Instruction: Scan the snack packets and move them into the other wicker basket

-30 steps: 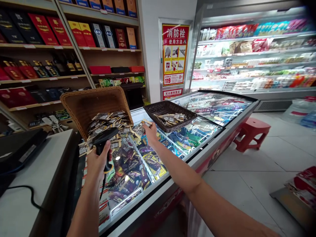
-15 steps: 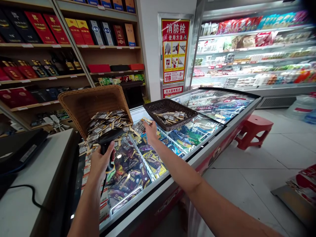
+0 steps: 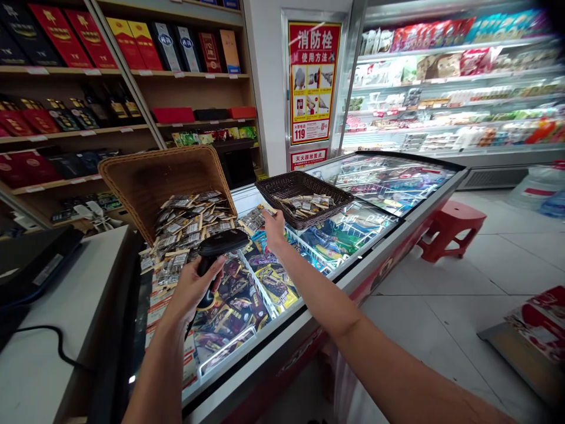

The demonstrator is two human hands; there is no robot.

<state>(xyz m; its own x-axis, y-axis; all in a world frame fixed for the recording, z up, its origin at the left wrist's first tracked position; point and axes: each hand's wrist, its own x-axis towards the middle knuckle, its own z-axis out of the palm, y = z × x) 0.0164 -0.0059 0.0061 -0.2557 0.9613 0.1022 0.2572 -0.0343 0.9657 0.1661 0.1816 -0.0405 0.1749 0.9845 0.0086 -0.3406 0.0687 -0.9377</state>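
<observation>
My left hand [image 3: 198, 287] is wrapped round the handle of a black barcode scanner [image 3: 223, 242], whose head points right. In my right hand [image 3: 274, 228] a small clear packet on a wooden stick [image 3: 253, 219] is pinched by its stick end. The scanner's head is close to this packet, with a gap between them. A tan wicker basket [image 3: 165, 159] lies tipped on its side, and a heap of similar stick packets [image 3: 189, 221] spills from its mouth. Beyond my right hand a dark brown woven basket [image 3: 282, 184] holds several more such packets [image 3: 311, 204].
Both baskets stand on a glass-topped chest freezer [image 3: 304, 318] filled with wrapped ice creams. A white counter [image 3: 83, 300] with a black device [image 3: 35, 259] is at left. On the floor at right are a red stool [image 3: 457, 221] and a box [image 3: 538, 324]. Shelves line the back.
My left hand has moved the scanner up and to the right, nearer the packet. My right hand has shifted slightly right, still holding the packet.
</observation>
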